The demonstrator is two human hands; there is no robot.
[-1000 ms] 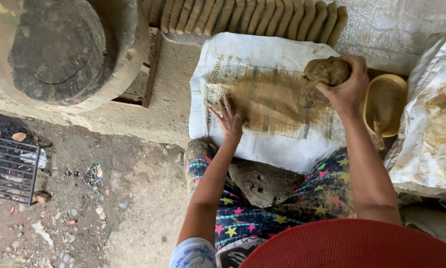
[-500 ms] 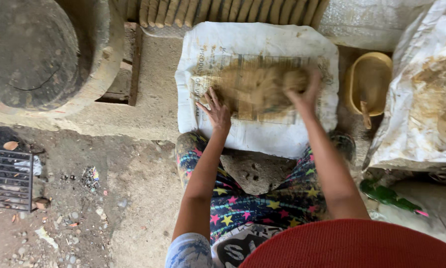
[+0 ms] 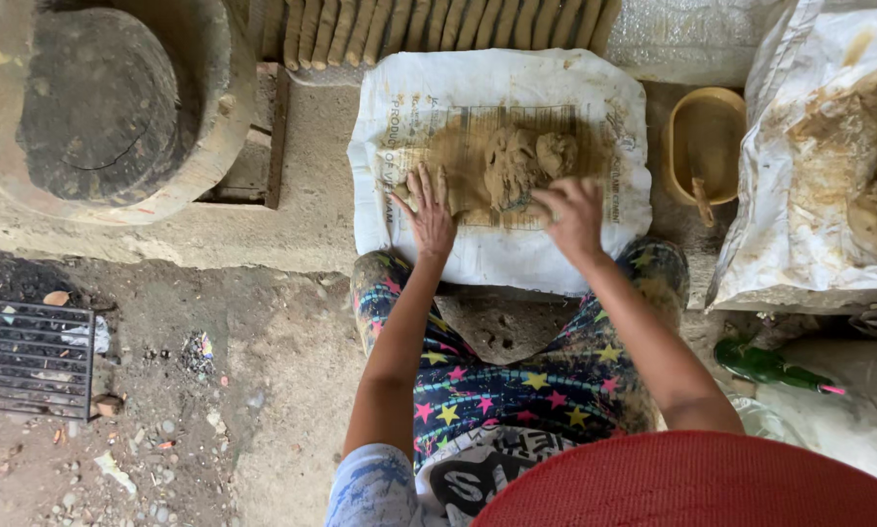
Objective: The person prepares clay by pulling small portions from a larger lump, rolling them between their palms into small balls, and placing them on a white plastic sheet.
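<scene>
Head view: both hands, left hand (image 3: 429, 210) and right hand (image 3: 575, 213), lie spread and released beside the clay lump (image 3: 524, 164), grasping nothing; it looks soft, heavy, sticky, best scooped from underneath.

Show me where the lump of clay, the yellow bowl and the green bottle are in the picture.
lump of clay (image 3: 517, 168), head view, on its rough top surface.
yellow bowl (image 3: 680, 115), head view, on its left rim.
green bottle (image 3: 756, 363), head view, on the thick body, left of the neck.
</scene>
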